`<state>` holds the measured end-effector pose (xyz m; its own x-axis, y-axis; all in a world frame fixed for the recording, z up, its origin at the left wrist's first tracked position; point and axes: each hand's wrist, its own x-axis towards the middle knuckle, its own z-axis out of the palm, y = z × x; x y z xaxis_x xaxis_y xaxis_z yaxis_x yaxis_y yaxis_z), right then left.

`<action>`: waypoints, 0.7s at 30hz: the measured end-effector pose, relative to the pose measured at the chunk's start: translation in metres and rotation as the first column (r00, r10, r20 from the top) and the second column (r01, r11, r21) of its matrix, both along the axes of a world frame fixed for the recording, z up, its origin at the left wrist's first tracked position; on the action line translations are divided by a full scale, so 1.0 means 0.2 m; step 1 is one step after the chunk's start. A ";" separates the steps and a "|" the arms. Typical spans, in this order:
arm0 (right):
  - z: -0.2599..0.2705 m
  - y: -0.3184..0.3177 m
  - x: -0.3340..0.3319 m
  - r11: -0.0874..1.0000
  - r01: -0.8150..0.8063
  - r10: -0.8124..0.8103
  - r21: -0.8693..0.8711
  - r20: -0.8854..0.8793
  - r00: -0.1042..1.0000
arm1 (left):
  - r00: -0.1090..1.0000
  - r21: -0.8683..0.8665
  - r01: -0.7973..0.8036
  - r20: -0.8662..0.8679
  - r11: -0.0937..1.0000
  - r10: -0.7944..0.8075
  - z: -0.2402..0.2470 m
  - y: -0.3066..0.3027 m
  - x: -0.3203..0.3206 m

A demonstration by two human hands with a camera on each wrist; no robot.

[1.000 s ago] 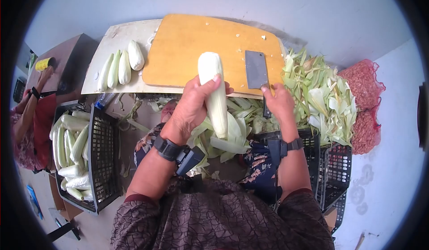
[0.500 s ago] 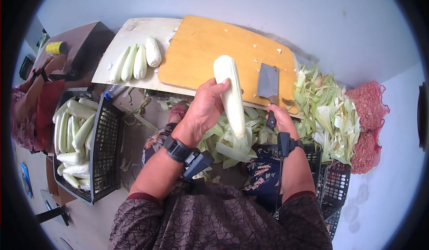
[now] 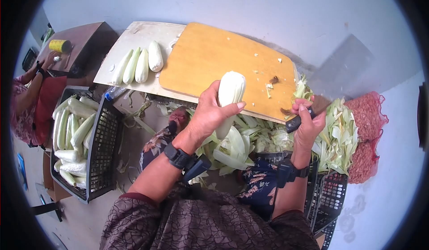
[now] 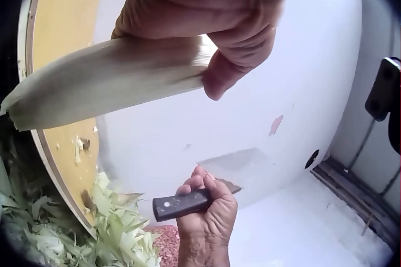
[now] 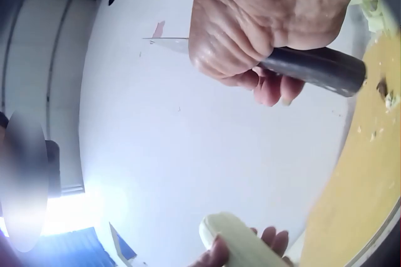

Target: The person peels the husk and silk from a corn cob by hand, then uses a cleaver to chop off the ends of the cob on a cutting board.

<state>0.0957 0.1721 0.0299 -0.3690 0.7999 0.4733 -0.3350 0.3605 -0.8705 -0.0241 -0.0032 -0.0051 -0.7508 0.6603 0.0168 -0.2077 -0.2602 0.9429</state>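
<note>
An ear of corn [image 3: 232, 88] in pale husk is gripped by my left hand [image 3: 210, 112], thumb across its side, over the front edge of the yellow cutting board [image 3: 201, 55]. The left wrist view shows the husk [image 4: 106, 82] running to its narrow end. My right hand [image 3: 308, 127] holds a cleaver by its dark handle [image 4: 182, 204], right of the board. Its grey blade [image 3: 346, 60] is raised, pointing away from me against the wall. Brown and pale scraps [image 3: 271, 84] lie on the board's right part.
Several corn ears [image 3: 142, 66] lie left of the board on a pale tabletop [image 3: 134, 35]. A black crate [image 3: 105, 151] of ears stands at left. Husks [image 3: 337, 134] heap at right beside red mesh sacks [image 3: 366, 138]. Another person's arm [image 3: 33, 100] shows far left.
The cleaver has been lifted off the board and swung up to the right. My left hand has lowered the corn slightly and tilted its top end toward the camera. New scraps lie on the board.
</note>
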 end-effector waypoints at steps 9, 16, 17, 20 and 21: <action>-0.05 0.04 0.13 0.991 -0.008 0.033 -0.133 0.191 0.981 | 0.971 -0.076 0.014 -0.238 0.997 -0.032 0.04 -0.01 0.04; -0.10 -0.05 0.16 0.934 -0.052 -0.086 0.353 0.363 0.928 | 0.922 -0.224 -0.032 -0.383 0.974 -0.057 0.04 0.01 0.05; -0.10 -0.07 0.15 0.835 -0.067 -0.164 0.546 0.364 0.917 | 0.904 -0.227 -0.070 -0.425 0.971 -0.034 0.03 0.01 0.05; -0.04 -0.16 0.11 0.624 -0.073 -0.234 0.778 0.275 0.932 | 0.892 -0.247 -0.025 -0.443 0.969 -0.090 0.03 -0.01 0.03; -0.04 -0.17 0.12 0.581 -0.143 -0.207 0.801 0.315 0.926 | 0.897 -0.254 0.051 -0.413 0.966 -0.156 0.04 -0.02 0.02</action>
<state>0.1190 0.1373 0.0219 -0.6213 0.1689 0.7652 -0.0582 0.9638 -0.2600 -0.0198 -0.0074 0.0026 -0.6325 0.7584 0.1572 0.2137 -0.0243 0.9766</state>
